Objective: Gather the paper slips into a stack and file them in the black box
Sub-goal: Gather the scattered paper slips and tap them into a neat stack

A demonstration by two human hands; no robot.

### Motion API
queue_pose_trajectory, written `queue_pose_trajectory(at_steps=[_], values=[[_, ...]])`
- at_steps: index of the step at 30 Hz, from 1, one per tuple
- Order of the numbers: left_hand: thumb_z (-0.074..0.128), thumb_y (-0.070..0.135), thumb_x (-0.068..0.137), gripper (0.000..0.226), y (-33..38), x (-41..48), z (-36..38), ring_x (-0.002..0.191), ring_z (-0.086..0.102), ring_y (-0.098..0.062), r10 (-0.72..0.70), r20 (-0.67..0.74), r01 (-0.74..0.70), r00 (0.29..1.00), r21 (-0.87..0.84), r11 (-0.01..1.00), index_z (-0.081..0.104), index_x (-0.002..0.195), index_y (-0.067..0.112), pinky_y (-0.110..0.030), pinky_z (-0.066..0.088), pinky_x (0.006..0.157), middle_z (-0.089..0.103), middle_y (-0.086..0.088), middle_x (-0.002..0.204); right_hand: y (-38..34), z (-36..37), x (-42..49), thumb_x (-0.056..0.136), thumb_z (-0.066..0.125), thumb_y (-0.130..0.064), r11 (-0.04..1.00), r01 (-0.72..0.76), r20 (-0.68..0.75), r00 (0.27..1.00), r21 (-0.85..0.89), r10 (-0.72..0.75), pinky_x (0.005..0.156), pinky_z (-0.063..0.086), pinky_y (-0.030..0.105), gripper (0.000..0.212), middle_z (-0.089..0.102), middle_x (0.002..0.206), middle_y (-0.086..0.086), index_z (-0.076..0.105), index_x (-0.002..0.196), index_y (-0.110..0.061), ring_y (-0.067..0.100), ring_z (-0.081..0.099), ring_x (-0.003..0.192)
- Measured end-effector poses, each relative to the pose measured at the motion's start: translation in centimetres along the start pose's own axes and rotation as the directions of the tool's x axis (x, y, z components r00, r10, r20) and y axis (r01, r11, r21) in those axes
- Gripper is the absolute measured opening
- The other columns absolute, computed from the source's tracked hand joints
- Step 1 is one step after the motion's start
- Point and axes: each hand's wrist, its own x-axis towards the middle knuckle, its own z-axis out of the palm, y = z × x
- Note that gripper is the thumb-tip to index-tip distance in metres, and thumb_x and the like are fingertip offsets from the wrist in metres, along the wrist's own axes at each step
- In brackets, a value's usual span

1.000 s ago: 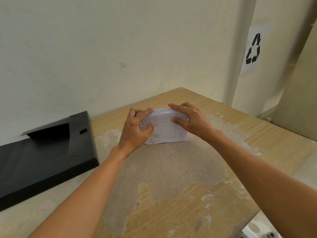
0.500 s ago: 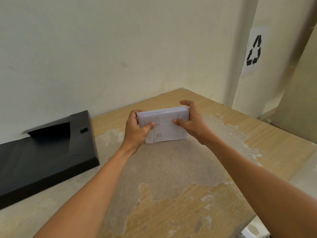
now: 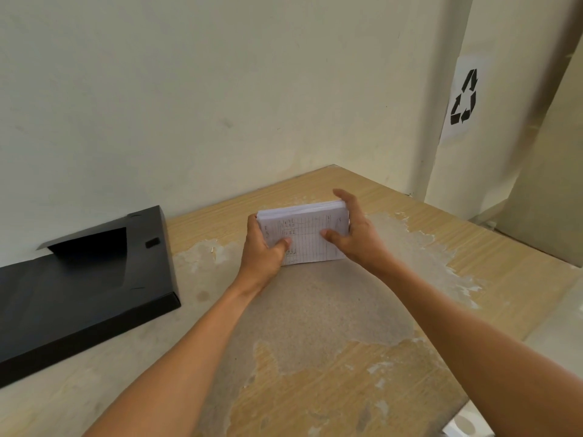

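Left hand and right hand gripping slip stack on edge on worn surface, open black box at nine o'clock

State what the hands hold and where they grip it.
Both grip the stack of paper slips: left hand on its left end, right hand on its right end.
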Motion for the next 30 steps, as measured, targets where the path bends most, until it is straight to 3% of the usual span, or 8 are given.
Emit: queue_pose_trajectory(at_steps=[4, 8, 10, 14, 20, 23, 25, 30], values=[[0.065, 0.0, 0.081, 0.041, 0.3, 0.7, -0.1, 0.091, 0.056, -0.005, 0.045, -0.095, -0.038, 0.995, 0.067, 0.997, 0.041, 0.109, 0.015, -0.012, 0.049, 0.069, 0.053, 0.005, 0.101, 0.0, 0.4, 0.6, 0.085, 0.065, -0.006, 0.967, -0.091, -0.058, 0.993, 0.238, 0.108, 0.078, 0.058, 0.043, 0.08, 0.054, 0.109, 0.008, 0.019, 0.144, -0.036, 0.025, 0.061, 0.096], [0.065, -0.001, 0.081, 0.047, -0.8, 0.2, -0.7, 0.105, 0.054, -0.014, -0.03, -0.008, 0.031, 1.0, 0.124, 0.992, 0.036, 0.112, 0.017, -0.019, 0.05, 0.08, 0.052, 0.001, 0.111, 1.1, 0.6, 0.2, 0.083, 0.067, -0.006, 0.962, -0.219, 0.045, 0.976, 0.163, 0.215, 0.085, 0.055, 0.044, 0.067, 0.057, 0.118, 0.012, 0.033, 0.139, -0.018, 0.027, 0.058, 0.107], [0.062, -0.003, 0.083, 0.046, -0.7, -0.1, -0.4, 0.103, 0.052, -0.012, -0.006, -0.037, 0.011, 0.999, 0.14, 0.99, 0.034, 0.114, 0.016, -0.008, 0.049, 0.074, 0.05, 0.0, 0.112, 0.9, 0.8, 0.1, 0.084, 0.065, -0.005, 0.97, -0.204, 0.006, 0.979, 0.134, 0.205, 0.085, 0.055, 0.04, 0.049, 0.057, 0.12, 0.009, 0.045, 0.128, -0.012, 0.026, 0.056, 0.112], [0.056, -0.004, 0.086, 0.04, -0.2, -0.3, 0.2, 0.1, 0.048, -0.012, 0.032, -0.089, -0.013, 0.995, 0.204, 0.979, 0.031, 0.11, 0.015, 0.005, 0.039, 0.059, 0.047, 0.0, 0.111, 1.0, 1.0, 0.0, 0.086, 0.066, -0.009, 0.984, -0.166, -0.052, 0.984, 0.064, 0.17, 0.077, 0.054, 0.031, 0.045, 0.059, 0.115, 0.005, 0.048, 0.127, -0.014, 0.022, 0.058, 0.107], [0.059, 0.002, 0.087, 0.039, -0.2, 0.3, -0.6, 0.103, 0.05, -0.011, -0.008, -0.059, 0.021, 0.998, 0.238, 0.971, 0.034, 0.113, 0.015, -0.004, 0.041, 0.06, 0.05, 0.003, 0.112, -0.9, 0.1, 0.6, 0.08, 0.074, -0.024, 0.999, -0.036, -0.079, 0.996, 0.033, 0.038, 0.067, 0.058, 0.035, 0.06, 0.055, 0.112, 0.001, 0.036, 0.125, -0.034, 0.022, 0.064, 0.089], [0.062, 0.003, 0.085, 0.043, -0.2, 0.2, -0.8, 0.106, 0.052, -0.013, -0.017, -0.029, 0.024, 0.999, 0.238, 0.971, 0.036, 0.118, 0.011, -0.007, 0.042, 0.064, 0.051, 0.002, 0.114, -1.4, -0.3, 0.9, 0.086, 0.066, -0.019, 0.987, 0.034, -0.031, 0.999, -0.157, -0.04, 0.069, 0.059, 0.043, 0.045, 0.054, 0.109, 0.002, 0.04, 0.121, -0.03, 0.028, 0.064, 0.092], [0.064, 0.004, 0.084, 0.043, -0.2, 0.3, -0.8, 0.107, 0.053, -0.014, -0.01, -0.028, 0.016, 1.0, 0.211, 0.977, 0.037, 0.117, 0.014, -0.01, 0.044, 0.07, 0.052, 0.002, 0.114, -1.1, -0.3, 0.9, 0.088, 0.062, -0.014, 0.99, 0.04, -0.024, 0.999, -0.136, -0.043, 0.066, 0.06, 0.044, 0.038, 0.057, 0.107, 0.007, 0.041, 0.117, -0.028, 0.03, 0.065, 0.092], [0.065, 0.007, 0.085, 0.039, -0.8, 0.4, -1.5, 0.108, 0.056, -0.016, -0.015, -0.031, 0.021, 0.999, 0.195, 0.981, 0.039, 0.111, 0.018, -0.019, 0.05, 0.078, 0.055, 0.0, 0.115, -0.5, 0.3, 0.0, 0.087, 0.063, -0.012, 0.989, 0.07, -0.016, 0.997, -0.131, -0.072, 0.072, 0.06, 0.043, 0.057, 0.058, 0.107, 0.007, 0.034, 0.13, -0.036, 0.025, 0.065, 0.09]])
